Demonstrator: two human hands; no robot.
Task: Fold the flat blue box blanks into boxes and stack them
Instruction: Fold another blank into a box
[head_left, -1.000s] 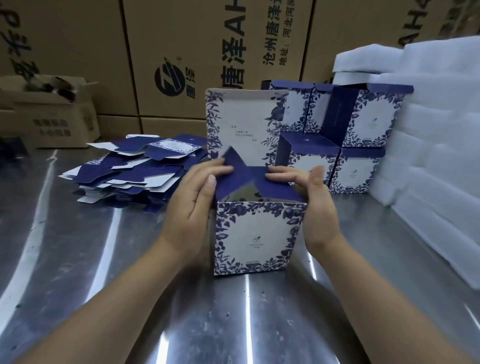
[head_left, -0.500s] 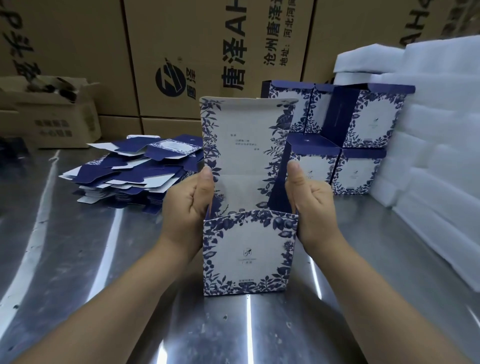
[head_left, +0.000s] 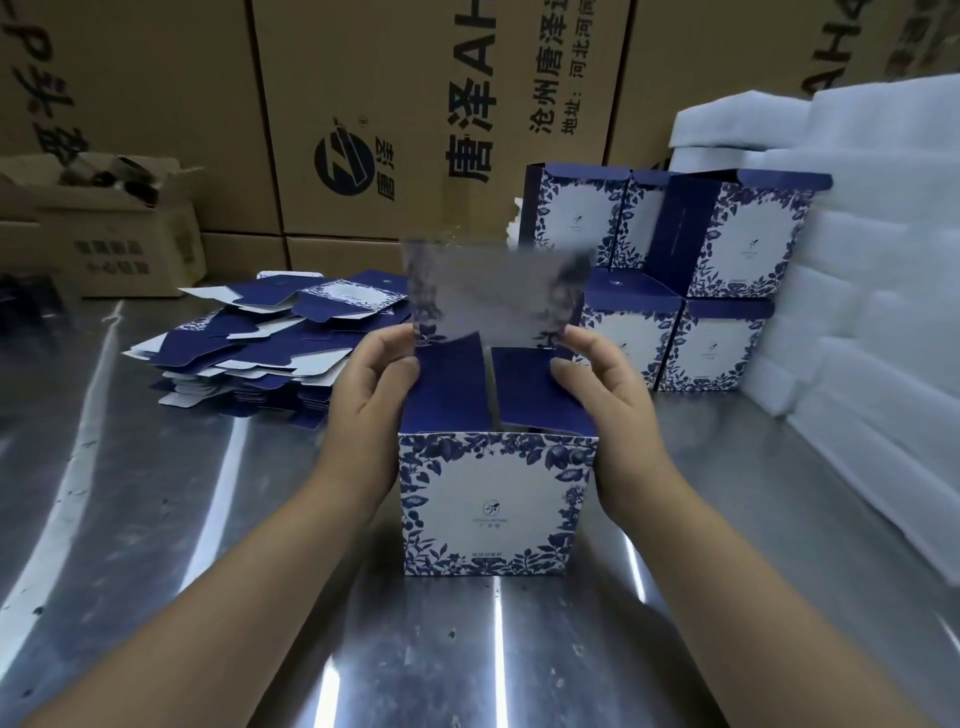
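Blue-and-white box (head_left: 493, 509), where is it?

— Upright on the steel table (head_left: 156, 519), right in front of me, its printed front facing me and its top not closed.

And your hands?

— One on each side. My left hand (head_left: 371, 410) curls round the upper left edge, with fingertips pressing on the left of the two dark blue side flaps (head_left: 449, 384). My right hand (head_left: 608, 400) does the same on the other side, fingertips on the right flap. Both hands are clamped on the box, and the thumbs sit up by the lower corners of the lid flap (head_left: 493, 296).

How do the flaps lie?

— Both side flaps lean inward over the opening with a gap between them. The lid flap stands up from the far edge. It is smeared with blur, so I cannot tell its exact tilt.

Where are the rest?

— The flat blanks (head_left: 270, 348) lie in a loose pile to my left, behind my left hand. The folded boxes (head_left: 727, 291) are stacked two high at the back right, against white foam sheets (head_left: 872, 260). Brown cardboard cartons (head_left: 363, 104) with black print stand along the back.
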